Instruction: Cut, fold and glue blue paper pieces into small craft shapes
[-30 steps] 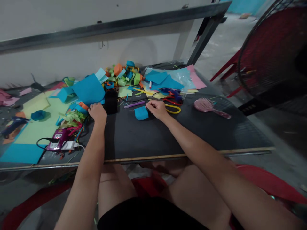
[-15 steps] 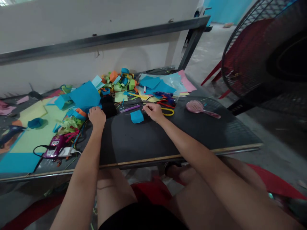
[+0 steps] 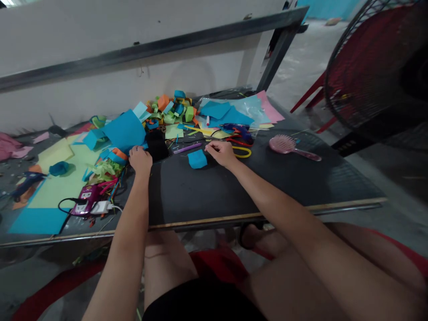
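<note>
My left hand [image 3: 140, 159] rests by the black object [image 3: 157, 146] and the large blue paper [image 3: 123, 129], its fingers slightly spread and nothing seen in them. My right hand [image 3: 221, 153] is just right of a small folded blue paper piece [image 3: 197, 159], thumb and fingertips pinched together; what they hold, if anything, is too small to make out. A purple stick [image 3: 187, 148] lies behind the blue piece. Beside my right hand are yellow-handled scissors [image 3: 242, 152], partly hidden by it.
Folded paper pieces [image 3: 170, 109] are heaped at the back. A pink hairbrush [image 3: 284, 145] lies to the right, a purple power strip [image 3: 86, 200] and a blue glue gun [image 3: 28, 183] to the left. A fan [image 3: 381, 76] stands at the right.
The whole view has shifted, so the table and things appear further right. Both hands keep nearly the same places beside the black object and the small blue piece.
</note>
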Demonstrator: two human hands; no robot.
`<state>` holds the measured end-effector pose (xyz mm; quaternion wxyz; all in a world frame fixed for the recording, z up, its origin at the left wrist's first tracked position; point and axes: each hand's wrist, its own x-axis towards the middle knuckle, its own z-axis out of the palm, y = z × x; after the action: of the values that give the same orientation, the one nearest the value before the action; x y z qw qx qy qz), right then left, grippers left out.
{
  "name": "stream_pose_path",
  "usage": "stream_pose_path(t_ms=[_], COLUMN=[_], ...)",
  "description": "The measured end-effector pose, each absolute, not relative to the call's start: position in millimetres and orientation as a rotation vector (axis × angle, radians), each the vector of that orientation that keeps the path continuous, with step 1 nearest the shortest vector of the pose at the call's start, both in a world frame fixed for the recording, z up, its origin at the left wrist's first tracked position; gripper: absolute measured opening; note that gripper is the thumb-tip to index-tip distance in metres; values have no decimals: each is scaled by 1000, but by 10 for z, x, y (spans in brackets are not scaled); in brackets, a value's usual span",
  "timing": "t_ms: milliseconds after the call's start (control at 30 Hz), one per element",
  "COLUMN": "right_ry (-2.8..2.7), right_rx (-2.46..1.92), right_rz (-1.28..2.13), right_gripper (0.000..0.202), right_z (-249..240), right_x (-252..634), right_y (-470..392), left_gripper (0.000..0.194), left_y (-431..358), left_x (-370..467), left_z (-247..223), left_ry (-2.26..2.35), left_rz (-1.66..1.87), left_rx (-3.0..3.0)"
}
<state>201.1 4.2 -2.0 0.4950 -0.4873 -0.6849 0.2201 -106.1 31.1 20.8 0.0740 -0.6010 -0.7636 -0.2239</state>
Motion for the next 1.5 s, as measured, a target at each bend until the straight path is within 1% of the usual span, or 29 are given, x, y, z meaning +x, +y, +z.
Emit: stream_pose_path(t_ms=[167, 367, 500, 533, 667, 700, 833, 967, 1067, 1167, 1333, 1500], right_ry=[-1631, -1671, -1695, -1701, -1722, -1722, -1746, -1773, -1771, -1781, -1846, -1880], right_rx=[-1209, -1215, -1210, -1210, -1215, -1215, -1203, -1197, -1200, -1196, -1187, -1188], right_rz=[463, 429, 419, 417, 419, 420, 409, 420, 423, 420, 431, 418], right_gripper=[28, 29, 29, 28, 27, 27, 27, 26, 26, 28, 28, 29], right_z=[-32, -47, -62, -67, -67, -61, -37, -27, -11, 4, -7, -18], right_x=[1995, 1999, 2005, 2006, 2002, 2000, 1990, 1982, 1971, 1953, 1919, 1906], right_y=[97, 64, 40, 39, 32, 28, 14, 5, -8, -24, -29, -23], left_gripper=[40, 37, 47, 47, 30, 31, 51, 56, 54, 50, 36, 33], left_y=[322, 258, 257, 264, 280, 278, 272, 291, 302, 303, 315, 354], left_x=[-1109, -1051, -1103, -1144, -1329, -1362, -1419, -1434, -1432, -1397, -1341, -1343], left_z=[215, 256, 335, 356, 412, 415, 384, 318, 292, 288, 257, 226], left_ry=[-2300, -2364, -2464, -2492, -2575, -2600, -2646, -2554, -2469, -2442, -2307, -2285], left_rz=[-688, -520, -423, -405, -397, -412, -427, -444, -460, -449, -433, -476], left_rx=[-1858, -1782, -1721, -1696, -1613, -1585, -1580, -1748, -1818, -1758, -1780, -1759])
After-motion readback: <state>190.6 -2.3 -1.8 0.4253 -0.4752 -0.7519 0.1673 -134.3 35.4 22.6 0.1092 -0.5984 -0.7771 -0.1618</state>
